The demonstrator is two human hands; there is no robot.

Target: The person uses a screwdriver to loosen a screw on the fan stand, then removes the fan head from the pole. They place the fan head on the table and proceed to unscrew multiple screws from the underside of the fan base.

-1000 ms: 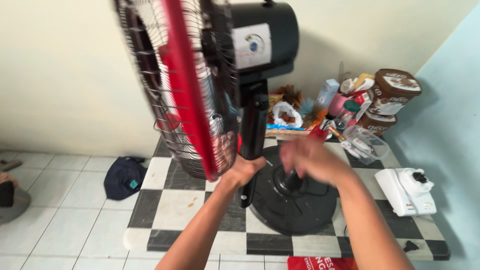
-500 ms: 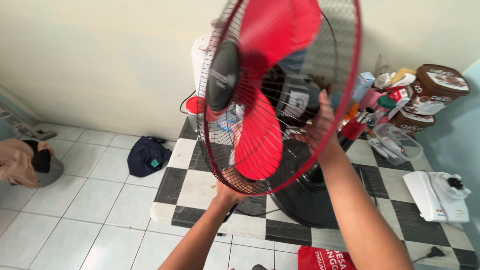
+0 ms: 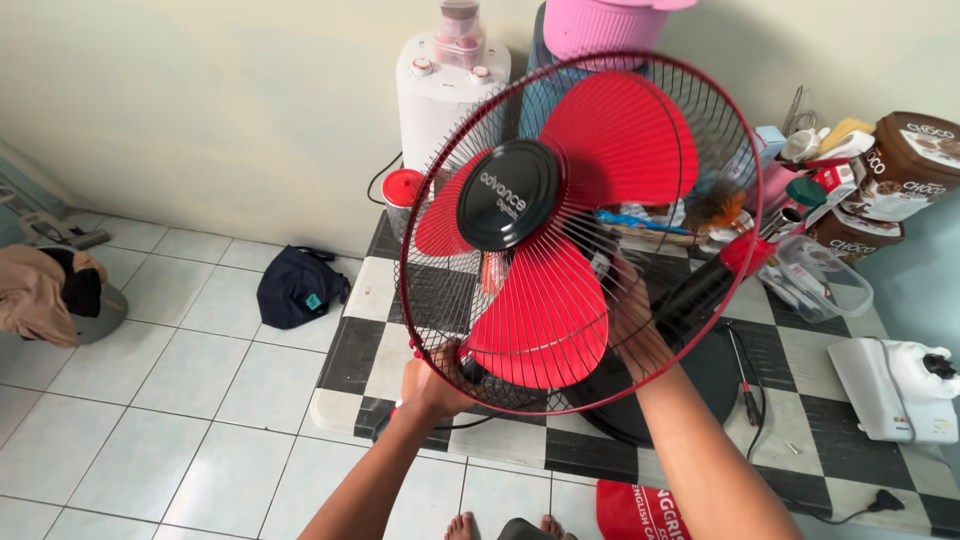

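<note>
A standing fan faces me with three red blades (image 3: pixel 560 310), a black centre cap (image 3: pixel 508 195) and a red-rimmed wire grill (image 3: pixel 690 120). It leans over a black-and-white checkered platform (image 3: pixel 385 290). My left hand (image 3: pixel 428 388) grips the bottom rim of the grill. My right hand (image 3: pixel 628 312) reaches behind the grill and holds the fan's back, seen only through the wires. The black pole (image 3: pixel 700 290) with its red collar slants up to the right, and the round black base (image 3: pixel 705 385) lies beneath it.
A white water dispenser (image 3: pixel 445 95) and a pink basket (image 3: pixel 600 22) stand behind. At the right sit brown tubs (image 3: pixel 900 165), a clear box (image 3: pixel 828 288), a white appliance (image 3: pixel 890 392) and a screwdriver (image 3: pixel 746 390). On the floor lie a dark cap (image 3: pixel 298 290), clothes (image 3: pixel 45 290) and a red bag (image 3: pixel 640 510).
The fan head has swung from side-on to facing me and tipped over. My right hand left the pole near the base and went behind the grill; my left moved to the grill's rim.
</note>
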